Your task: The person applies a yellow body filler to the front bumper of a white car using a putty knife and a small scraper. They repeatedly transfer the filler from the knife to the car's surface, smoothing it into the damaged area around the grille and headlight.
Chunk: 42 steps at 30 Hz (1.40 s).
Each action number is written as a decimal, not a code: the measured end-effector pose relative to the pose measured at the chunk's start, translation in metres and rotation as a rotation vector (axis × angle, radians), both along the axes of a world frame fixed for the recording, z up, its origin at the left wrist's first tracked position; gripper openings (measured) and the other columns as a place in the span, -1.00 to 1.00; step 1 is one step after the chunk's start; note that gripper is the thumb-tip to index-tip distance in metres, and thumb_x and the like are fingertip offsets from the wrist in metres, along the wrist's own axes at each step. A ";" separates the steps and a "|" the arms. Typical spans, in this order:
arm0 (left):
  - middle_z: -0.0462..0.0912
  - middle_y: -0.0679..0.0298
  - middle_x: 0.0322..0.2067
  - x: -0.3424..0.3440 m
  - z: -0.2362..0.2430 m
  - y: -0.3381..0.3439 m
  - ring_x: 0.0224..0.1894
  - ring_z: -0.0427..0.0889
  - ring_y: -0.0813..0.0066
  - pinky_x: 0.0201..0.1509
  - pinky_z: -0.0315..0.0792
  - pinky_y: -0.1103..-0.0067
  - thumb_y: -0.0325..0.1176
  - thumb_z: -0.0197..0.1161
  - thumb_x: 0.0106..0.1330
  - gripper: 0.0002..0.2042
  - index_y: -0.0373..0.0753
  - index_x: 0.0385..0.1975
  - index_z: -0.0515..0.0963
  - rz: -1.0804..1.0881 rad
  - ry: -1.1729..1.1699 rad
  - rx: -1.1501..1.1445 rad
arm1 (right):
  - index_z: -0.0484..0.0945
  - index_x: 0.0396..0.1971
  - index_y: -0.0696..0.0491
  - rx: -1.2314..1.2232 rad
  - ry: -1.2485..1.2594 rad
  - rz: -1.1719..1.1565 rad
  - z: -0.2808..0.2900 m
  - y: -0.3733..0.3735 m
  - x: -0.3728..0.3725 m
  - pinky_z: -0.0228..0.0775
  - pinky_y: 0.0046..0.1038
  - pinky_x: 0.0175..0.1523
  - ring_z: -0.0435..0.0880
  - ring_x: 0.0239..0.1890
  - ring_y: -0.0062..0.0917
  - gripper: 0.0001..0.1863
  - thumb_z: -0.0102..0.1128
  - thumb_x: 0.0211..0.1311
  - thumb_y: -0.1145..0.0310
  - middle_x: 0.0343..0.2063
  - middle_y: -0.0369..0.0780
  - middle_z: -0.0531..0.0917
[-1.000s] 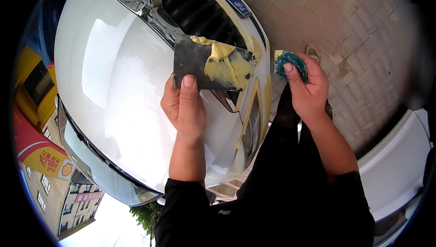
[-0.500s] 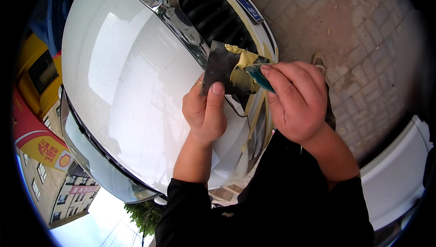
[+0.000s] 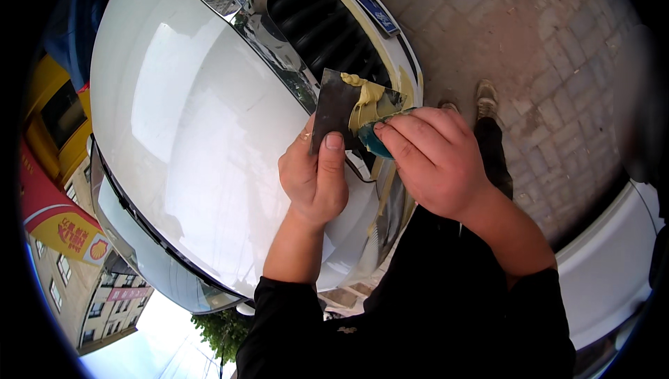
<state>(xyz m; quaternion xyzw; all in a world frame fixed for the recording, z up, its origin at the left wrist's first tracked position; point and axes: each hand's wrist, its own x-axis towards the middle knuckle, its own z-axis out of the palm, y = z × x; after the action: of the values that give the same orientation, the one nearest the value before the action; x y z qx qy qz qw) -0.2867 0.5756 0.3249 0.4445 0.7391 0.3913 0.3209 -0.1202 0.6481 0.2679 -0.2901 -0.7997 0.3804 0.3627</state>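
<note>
Filler (image 3: pixel 366 100) coats a dark plate (image 3: pixel 334 111) pinched by the left hand (image 3: pixel 313 177); at three o'clock, the right hand (image 3: pixel 432 159) clamps seemingly a teal spreader (image 3: pixel 373 143).

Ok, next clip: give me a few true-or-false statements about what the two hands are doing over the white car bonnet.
1. The left hand holds a dark flat metal plate with its thumb on top. True.
2. The plate carries a lump of yellowish putty. True.
3. The right hand is resting flat on the glossy white car bonnet. False: it is raised at the plate, gripping a small teal spreader.
4. The ground beside the car is smooth grass. False: it is reddish brick paving.
5. The left hand is empty. False: it grips the plate.
</note>
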 end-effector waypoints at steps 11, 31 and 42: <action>0.55 0.09 0.02 -0.017 -0.009 0.008 0.04 0.54 0.35 0.20 0.40 0.40 -0.38 -0.09 0.48 -0.71 -0.39 0.07 0.40 0.324 -0.313 0.358 | 0.62 -0.17 0.13 -0.812 -0.003 -0.221 -0.133 -0.016 0.022 0.42 -0.40 -0.04 0.58 -0.16 -0.30 -0.79 0.19 0.19 0.51 -0.24 -0.16 0.64; 0.53 0.08 0.04 -0.019 -0.011 0.006 0.09 0.49 0.38 0.26 0.27 0.46 -0.41 -0.07 0.46 -0.70 -0.42 0.07 0.40 0.327 -0.318 0.313 | 0.63 -0.20 0.11 -0.686 -0.093 -0.129 -0.173 -0.029 0.004 0.39 -0.31 0.06 0.55 -0.08 -0.22 -0.78 0.21 0.11 0.54 -0.21 -0.16 0.66; 0.55 0.06 0.03 -0.020 -0.013 0.004 0.09 0.52 0.32 0.25 0.34 0.38 -0.38 -0.09 0.47 -0.69 -0.43 0.08 0.39 0.312 -0.335 0.331 | 0.62 -0.20 0.12 -0.653 -0.118 -0.097 -0.173 -0.043 0.001 0.39 -0.34 0.06 0.56 -0.07 -0.25 -0.75 0.22 0.07 0.60 -0.18 -0.14 0.65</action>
<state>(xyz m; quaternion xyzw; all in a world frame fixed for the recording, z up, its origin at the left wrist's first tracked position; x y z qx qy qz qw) -0.3070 0.5798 0.3120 0.3011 0.6612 0.6194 0.2973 -0.1192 0.6053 0.0952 -0.4504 -0.6404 0.5815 0.2212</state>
